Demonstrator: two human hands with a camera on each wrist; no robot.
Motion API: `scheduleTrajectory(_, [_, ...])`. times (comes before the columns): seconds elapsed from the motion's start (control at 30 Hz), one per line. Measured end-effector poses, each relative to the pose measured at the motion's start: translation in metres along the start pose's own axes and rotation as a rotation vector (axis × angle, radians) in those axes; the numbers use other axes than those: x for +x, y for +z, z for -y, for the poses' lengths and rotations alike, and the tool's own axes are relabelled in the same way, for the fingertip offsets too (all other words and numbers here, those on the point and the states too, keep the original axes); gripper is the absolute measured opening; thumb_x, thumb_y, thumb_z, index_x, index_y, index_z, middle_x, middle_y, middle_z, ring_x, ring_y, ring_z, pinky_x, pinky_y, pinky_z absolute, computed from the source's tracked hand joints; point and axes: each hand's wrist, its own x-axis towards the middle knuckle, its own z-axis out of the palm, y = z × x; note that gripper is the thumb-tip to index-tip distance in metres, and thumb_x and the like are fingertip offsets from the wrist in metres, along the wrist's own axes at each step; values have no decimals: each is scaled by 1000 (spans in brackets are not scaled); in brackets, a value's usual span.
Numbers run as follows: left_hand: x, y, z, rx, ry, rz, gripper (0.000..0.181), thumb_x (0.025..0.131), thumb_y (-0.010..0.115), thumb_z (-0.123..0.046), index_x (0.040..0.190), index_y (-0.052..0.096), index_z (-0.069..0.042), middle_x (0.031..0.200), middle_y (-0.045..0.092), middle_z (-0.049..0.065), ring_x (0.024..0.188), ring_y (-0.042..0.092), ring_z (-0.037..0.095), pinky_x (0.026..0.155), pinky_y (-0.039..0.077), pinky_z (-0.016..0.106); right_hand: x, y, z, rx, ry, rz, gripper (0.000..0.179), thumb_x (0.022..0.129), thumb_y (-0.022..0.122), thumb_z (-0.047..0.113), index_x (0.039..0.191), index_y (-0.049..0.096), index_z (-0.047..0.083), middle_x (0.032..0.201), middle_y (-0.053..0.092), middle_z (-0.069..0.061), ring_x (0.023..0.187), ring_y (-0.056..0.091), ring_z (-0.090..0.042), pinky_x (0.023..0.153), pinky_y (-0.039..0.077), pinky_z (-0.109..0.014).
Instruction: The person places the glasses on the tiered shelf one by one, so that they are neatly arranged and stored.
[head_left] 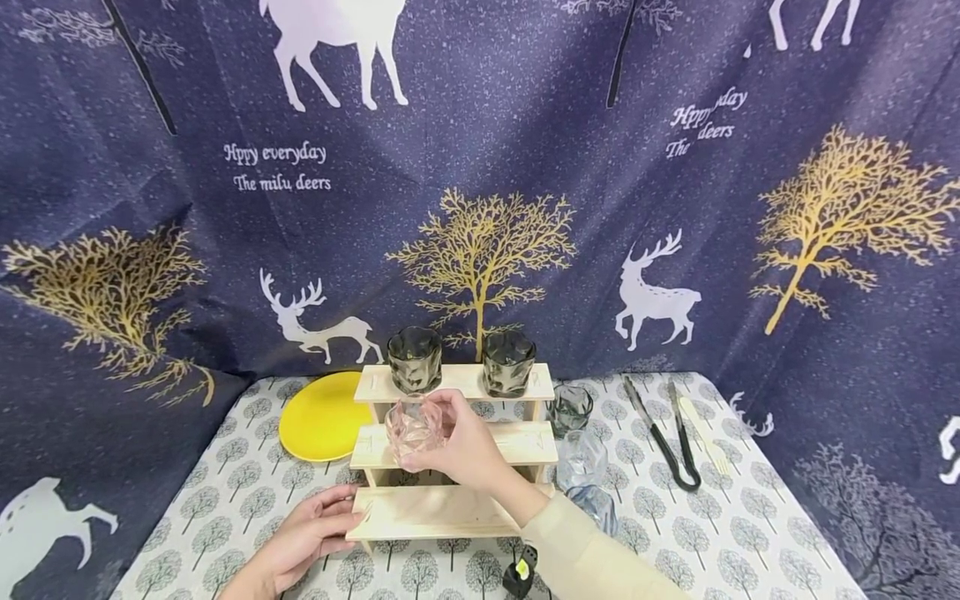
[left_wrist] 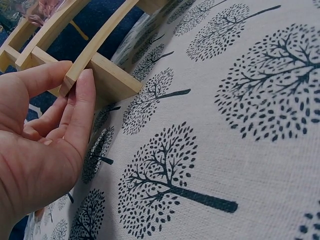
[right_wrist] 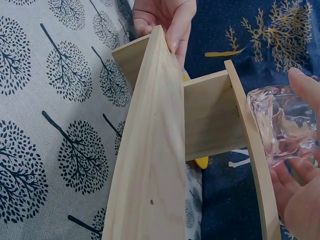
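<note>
The left hand [head_left: 318,527] pinches the wooden shelf [head_left: 442,512], maybe to keep it steady, while the right hand [head_left: 471,448] curls round the pink glass [head_left: 411,429]

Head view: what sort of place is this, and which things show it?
Probably a staged tabletop set: a deer-print backdrop hangs behind a tree-patterned tablecloth bearing a tiered wooden stand.

Right sleeve [head_left: 592,550] was long, plain cream. Left hand [head_left: 311,532] and right hand [head_left: 468,448] were bare. Black yellow-marked piece [head_left: 516,577] showed beside sleeve, unclear if worn.
</note>
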Motion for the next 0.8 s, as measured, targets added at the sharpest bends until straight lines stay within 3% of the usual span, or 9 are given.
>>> scheduleTrajectory(0.27, [0, 1, -1, 6, -6, -8, 74, 101, 68, -16, 156, 26, 12, 121, 66, 7, 103, 69, 23, 84, 60, 35, -4, -9, 3, 44, 14, 60, 87, 69, 100, 27, 140, 49, 26, 132, 62, 1, 115, 60, -19, 101, 50, -38])
scheduleTrajectory(0.53, [0, 1, -1, 0, -11, -3, 75, 102, 68, -17, 156, 26, 12, 121, 67, 7, 104, 69, 23, 85, 60, 36, -20, -34, 4, 40, 1, 128, 91, 71, 99, 23, 146, 47, 18, 136, 59, -1, 121, 60, -22, 105, 50, -40])
scheduleTrajectory(0.8, [-1, 2, -2, -2, -14, -3, 75, 101, 68, -17, 156, 26, 12, 121, 66, 6, 103, 69, 23, 85, 60, 35, -53, -74, -2, -98, -81, 139, 87, 73, 97, 34, 145, 50, 24, 144, 58, -2, 125, 59, -17, 105, 51, -37])
